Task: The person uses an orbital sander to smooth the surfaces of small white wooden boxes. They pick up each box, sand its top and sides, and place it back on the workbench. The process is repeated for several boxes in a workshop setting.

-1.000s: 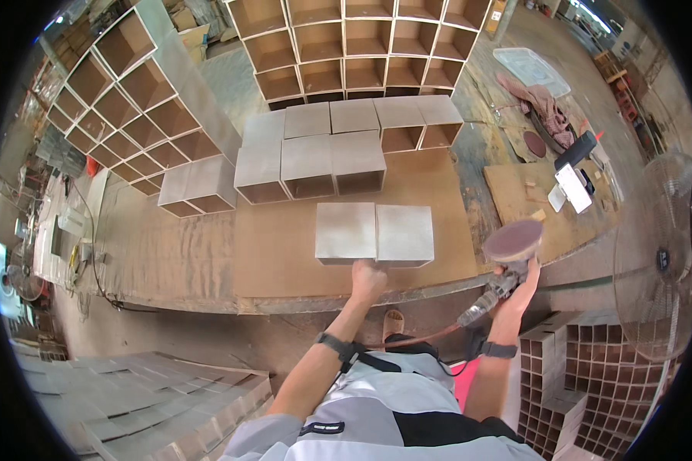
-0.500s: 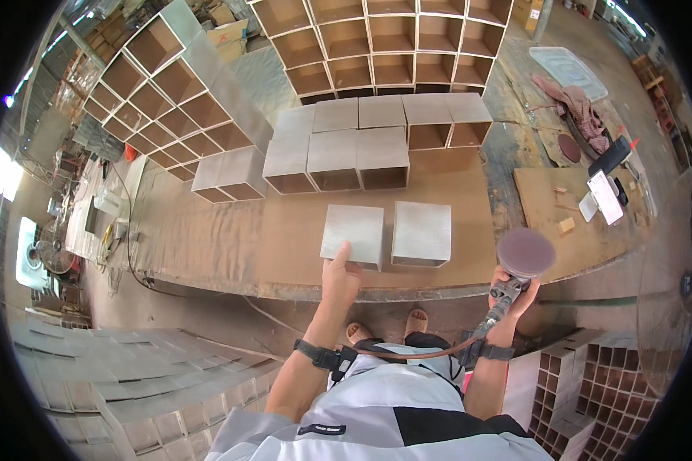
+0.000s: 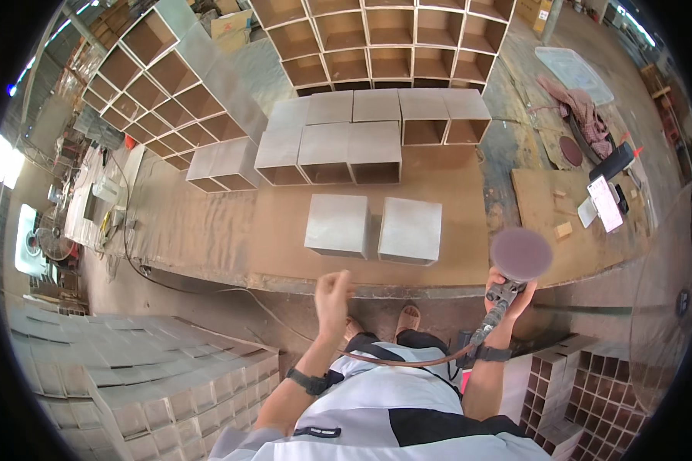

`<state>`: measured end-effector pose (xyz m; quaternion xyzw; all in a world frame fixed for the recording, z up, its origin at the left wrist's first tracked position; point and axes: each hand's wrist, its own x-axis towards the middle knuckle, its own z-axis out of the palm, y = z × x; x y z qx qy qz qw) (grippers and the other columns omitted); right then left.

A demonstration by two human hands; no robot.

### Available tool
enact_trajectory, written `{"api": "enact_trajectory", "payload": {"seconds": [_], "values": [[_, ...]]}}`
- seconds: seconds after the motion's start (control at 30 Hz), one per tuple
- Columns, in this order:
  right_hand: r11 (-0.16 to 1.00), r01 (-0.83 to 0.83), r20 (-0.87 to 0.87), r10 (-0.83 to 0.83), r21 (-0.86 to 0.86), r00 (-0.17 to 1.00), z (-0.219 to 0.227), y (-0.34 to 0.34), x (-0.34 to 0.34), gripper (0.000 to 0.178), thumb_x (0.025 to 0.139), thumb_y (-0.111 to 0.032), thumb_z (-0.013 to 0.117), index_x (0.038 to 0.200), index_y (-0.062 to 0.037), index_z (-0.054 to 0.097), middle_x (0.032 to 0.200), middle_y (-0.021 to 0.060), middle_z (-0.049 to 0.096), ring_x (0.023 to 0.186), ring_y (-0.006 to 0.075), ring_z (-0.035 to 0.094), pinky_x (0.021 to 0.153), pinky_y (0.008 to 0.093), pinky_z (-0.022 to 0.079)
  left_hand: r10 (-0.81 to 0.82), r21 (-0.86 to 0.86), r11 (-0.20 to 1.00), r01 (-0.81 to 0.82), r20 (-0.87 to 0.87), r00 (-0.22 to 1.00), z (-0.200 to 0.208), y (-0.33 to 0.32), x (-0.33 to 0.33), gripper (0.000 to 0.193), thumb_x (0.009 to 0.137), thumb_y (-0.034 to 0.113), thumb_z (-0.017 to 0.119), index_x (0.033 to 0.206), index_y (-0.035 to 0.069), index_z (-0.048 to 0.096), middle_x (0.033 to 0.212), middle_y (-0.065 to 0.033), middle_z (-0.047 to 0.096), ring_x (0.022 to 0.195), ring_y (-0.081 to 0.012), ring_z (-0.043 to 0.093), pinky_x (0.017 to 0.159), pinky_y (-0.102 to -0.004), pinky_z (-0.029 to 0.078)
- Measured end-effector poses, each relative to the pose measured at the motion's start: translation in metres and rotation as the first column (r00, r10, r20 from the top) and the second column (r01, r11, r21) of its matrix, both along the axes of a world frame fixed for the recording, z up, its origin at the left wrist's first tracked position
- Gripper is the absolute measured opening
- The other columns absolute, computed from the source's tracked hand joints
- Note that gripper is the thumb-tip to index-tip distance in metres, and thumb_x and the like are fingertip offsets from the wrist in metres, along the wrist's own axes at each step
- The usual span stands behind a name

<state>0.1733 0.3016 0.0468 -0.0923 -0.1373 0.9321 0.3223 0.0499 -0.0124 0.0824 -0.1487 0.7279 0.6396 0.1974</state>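
My right hand [image 3: 521, 301] grips an air-powered disc sander [image 3: 521, 253] at the bench's front edge. Its round purplish sanding disc faces up, and a reddish-brown hose [image 3: 407, 363] runs from it across my waist. My left hand [image 3: 333, 298] hovers just in front of the bench edge, touching nothing. Its fingers are loosely curled, with nothing visible in them. Beyond it, two pale grey-white box units stand side by side with a narrow gap: a left box [image 3: 337, 223] and a right box [image 3: 410, 229].
Behind them sit rows of similar open-fronted boxes [image 3: 327, 146]. Tall stacks of cubbies [image 3: 384, 31] rise at the back and left. At right lie a phone [image 3: 606, 201], a small wood block [image 3: 563, 230], a cloth [image 3: 584, 111] and a clear plastic lid [image 3: 573, 73]. More stacked boxes [image 3: 154, 376] stand below.
My left hand has come off the top of the left box and drawn back toward me, past the bench edge. My right hand still holds the sander in nearly the same place.
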Motion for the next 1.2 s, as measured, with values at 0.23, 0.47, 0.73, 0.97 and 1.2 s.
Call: {"api": "enact_trajectory", "payload": {"seconds": [0.23, 0.47, 0.73, 0.97, 1.2], "values": [[0.992, 0.075, 0.112, -0.064, -0.1, 0.992, 0.011, 0.0, -0.003, 0.044, 0.093, -0.042, 0.059, 0.118, -0.0055, 0.054, 0.101, 0.0071, 0.059, 0.077, 0.0212, 0.055, 0.059, 0.0318, 0.049, -0.147, 0.41, 0.903, 0.127, 0.017, 0.989, 0.015, 0.108, -0.015, 0.036, 0.094, 0.029, 0.064, 0.111, -0.004, 0.065, 0.102, -0.0095, 0.066, 0.098, -0.0156, 0.061, 0.079, -0.0302, 0.051], [0.974, 0.216, 0.276, -0.192, -0.06, 0.942, 0.023, 0.002, 0.005, 0.042, 0.093, -0.041, 0.057, 0.114, -0.005, 0.056, 0.097, 0.0076, 0.059, 0.072, 0.021, 0.055, 0.057, 0.0318, 0.05, -0.341, 0.149, 0.923, 0.356, -0.112, 0.933, 0.003, 0.138, 0.004, 0.037, 0.096, 0.026, 0.061, 0.117, -0.004, 0.061, 0.108, -0.0112, 0.063, 0.099, -0.0167, 0.06, 0.078, -0.0345, 0.052], [0.997, 0.063, 0.143, -0.057, -0.043, 0.988, 0.019, 0.006, 0.013, 0.041, 0.093, -0.041, 0.058, 0.114, -0.006, 0.055, 0.101, 0.0076, 0.058, 0.073, 0.0196, 0.055, 0.055, 0.0283, 0.049, -0.508, -0.465, 0.859, 0.214, -0.72, 0.473, -0.08, 0.133, 0.002, 0.028, 0.092, 0.021, 0.056, 0.112, 0.003, 0.062, 0.098, -0.0226, 0.066, 0.089, -0.0442, 0.063, 0.074, -0.0506, 0.052], [0.995, 0.088, 0.202, -0.096, 0.05, 0.975, 0.026, -0.005, 0.009, 0.038, 0.095, -0.041, 0.056, 0.109, -0.0058, 0.057, 0.093, 0.0065, 0.06, 0.072, 0.019, 0.057, 0.053, 0.0291, 0.049, -0.63, -0.578, 0.763, 0.29, -0.564, 0.534, -0.095, 0.127, -0.017, 0.031, 0.093, 0.033, 0.06, 0.104, 0.006, 0.065, 0.09, -0.0214, 0.067, 0.085, -0.0425, 0.064, 0.072, -0.0505, 0.053], [0.895, -0.176, 0.403, -0.005, 0.411, 0.915, 0.025, 0.028, 0.018, 0.042, 0.096, -0.042, 0.053, 0.114, -0.0046, 0.057, 0.1, 0.0076, 0.063, 0.082, 0.0206, 0.063, 0.06, 0.0326, 0.051, -0.445, -0.457, 0.864, 0.21, -0.502, 0.742, -0.018, 0.037, 0.01, 0.054, 0.079, 0.025, 0.081, 0.113, -0.008, 0.056, 0.11, -0.0262, 0.057, 0.106, -0.0412, 0.055, 0.093, -0.0456, 0.047]]}}
